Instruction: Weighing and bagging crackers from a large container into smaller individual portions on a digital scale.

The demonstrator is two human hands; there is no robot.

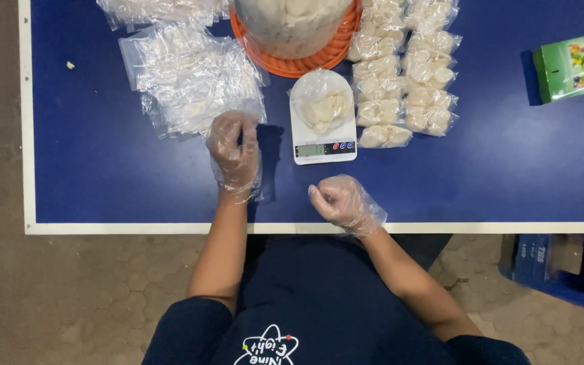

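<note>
Left grip pinches together at the empty bags beside it; right grip (loosely curled, empty) waits below the loaded scale — bag-picking step.

— What colour is the surface?
— Deep blue, with a white edge band along its rim.
— And the basket at the top?
— Orange, ribbed, holding a clear bag of pale cream pieces.
— The scale?
— White, with a grey-green display and small red and blue buttons. On it sits a clear bag of cream-white pieces.
— The packed rows beside it?
— Clear plastic over the same creamy white. The empty bags look glossy and colourless.
— The box?
— Bright green with a multicoloured picture.
— And the left hand and right hand?
— Each wears a see-through glove. The shirt is dark navy with a white print; the floor is brown.
</note>
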